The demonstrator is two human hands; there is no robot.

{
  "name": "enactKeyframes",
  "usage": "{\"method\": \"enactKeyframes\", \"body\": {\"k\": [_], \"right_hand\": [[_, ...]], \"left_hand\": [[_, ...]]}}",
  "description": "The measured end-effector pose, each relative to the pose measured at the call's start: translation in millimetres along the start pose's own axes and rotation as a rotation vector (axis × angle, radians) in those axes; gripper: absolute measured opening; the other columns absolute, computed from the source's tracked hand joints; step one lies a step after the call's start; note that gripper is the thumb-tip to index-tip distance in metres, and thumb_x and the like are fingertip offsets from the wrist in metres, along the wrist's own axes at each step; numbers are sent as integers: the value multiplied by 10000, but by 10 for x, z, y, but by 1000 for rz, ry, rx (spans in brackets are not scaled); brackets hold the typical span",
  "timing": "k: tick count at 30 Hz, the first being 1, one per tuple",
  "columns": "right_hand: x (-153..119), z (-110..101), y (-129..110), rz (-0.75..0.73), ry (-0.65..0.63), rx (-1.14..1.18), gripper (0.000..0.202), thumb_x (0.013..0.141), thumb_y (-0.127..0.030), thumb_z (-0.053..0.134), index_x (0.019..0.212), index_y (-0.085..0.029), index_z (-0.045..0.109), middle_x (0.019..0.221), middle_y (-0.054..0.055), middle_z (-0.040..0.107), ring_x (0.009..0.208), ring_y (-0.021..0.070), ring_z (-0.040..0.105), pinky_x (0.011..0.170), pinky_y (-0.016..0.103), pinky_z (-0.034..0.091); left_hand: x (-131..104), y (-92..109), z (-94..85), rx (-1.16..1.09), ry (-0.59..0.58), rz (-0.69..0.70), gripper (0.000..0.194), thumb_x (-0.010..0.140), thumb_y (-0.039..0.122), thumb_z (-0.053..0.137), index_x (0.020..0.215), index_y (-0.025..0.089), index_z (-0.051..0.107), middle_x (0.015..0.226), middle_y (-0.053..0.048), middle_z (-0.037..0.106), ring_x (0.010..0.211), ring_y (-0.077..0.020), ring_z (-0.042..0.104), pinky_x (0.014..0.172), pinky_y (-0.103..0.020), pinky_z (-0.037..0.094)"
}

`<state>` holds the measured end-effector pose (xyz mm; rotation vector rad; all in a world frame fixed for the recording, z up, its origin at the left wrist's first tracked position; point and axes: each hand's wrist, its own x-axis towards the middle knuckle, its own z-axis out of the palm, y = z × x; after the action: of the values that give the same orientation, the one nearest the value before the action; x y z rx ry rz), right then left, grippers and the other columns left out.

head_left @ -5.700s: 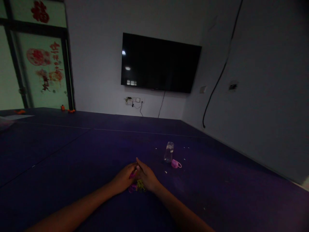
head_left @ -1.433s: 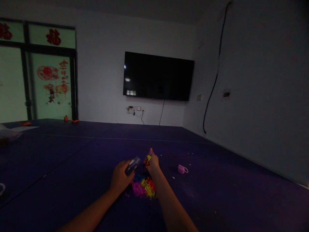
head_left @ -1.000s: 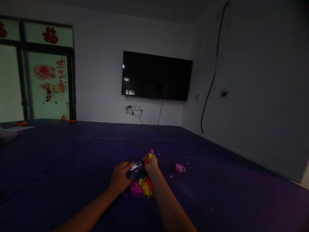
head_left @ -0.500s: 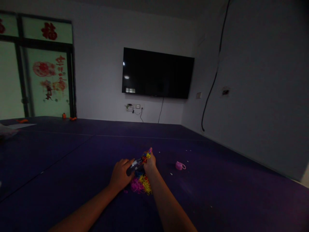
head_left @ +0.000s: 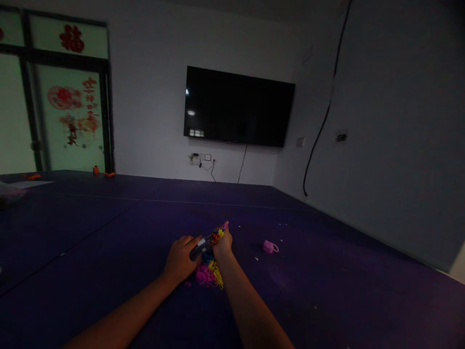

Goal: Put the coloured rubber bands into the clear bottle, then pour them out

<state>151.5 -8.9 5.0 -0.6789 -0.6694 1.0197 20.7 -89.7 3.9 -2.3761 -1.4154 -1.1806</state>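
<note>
Left hand (head_left: pixel 180 258) is curling around a tilted, clear plastic bottle (head_left: pixel 200 247); right hand (head_left: pixel 223 245), nearly closed, is clutching thin multicoloured loops (head_left: pixel 216 236) at its mouth, apparently inserting, seemingly requiring steady alignment next; a pink-yellow-blue loop pile (head_left: pixel 207 275) is lying just nearside

Left hand (head_left: pixel 180 258): bare. Right hand (head_left: pixel 223 245): bare. Left forearm (head_left: pixel 134 308), right forearm (head_left: pixel 247 301): slim, tapering, bare wherever they show.

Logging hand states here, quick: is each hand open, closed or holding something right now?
Left hand: closed around the tilted clear bottle.
Right hand: closed on some colourful bands, at the bottle's upper end.
</note>
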Motion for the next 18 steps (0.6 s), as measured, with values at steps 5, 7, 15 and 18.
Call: {"method": "enactKeyframes", "body": {"k": [5, 7, 15, 18], "right_hand": [[-43, 51, 7, 100, 146, 124, 417, 842, -555, 452, 596, -234, 346, 423, -76, 426, 381, 111, 489, 450, 248, 459], [-58, 65, 2, 131, 167, 152, 384, 846, -518, 461, 607, -232, 369, 433, -70, 450, 387, 114, 505, 439, 247, 460], [-65, 65, 0, 204, 208, 190, 291, 807, -449, 513, 646, -227, 414, 444, -68, 490, 368, 116, 513, 391, 229, 426], [-69, 64, 7, 220, 225, 194, 248, 794, -418, 527, 670, -222, 441, 453, -65, 510, 375, 121, 528, 401, 232, 436]], "left_hand": [[-1, 14, -17, 29, 0, -6, 449, 692, 203, 595, 1139, 223, 627, 905, -64, 650, 879, -252, 579, 770, -366, 444], [2, 15, -16, 36, -12, -16, 439, 697, 203, 595, 1134, 218, 629, 901, -64, 652, 883, -252, 578, 776, -364, 439], [8, 21, -15, 47, -23, -26, 424, 705, 200, 582, 1124, 238, 632, 916, -57, 652, 899, -247, 580, 774, -351, 429], [11, 29, -24, 55, -38, -28, 423, 703, 193, 581, 1122, 228, 632, 923, -59, 653, 893, -248, 580, 774, -354, 428]]}}
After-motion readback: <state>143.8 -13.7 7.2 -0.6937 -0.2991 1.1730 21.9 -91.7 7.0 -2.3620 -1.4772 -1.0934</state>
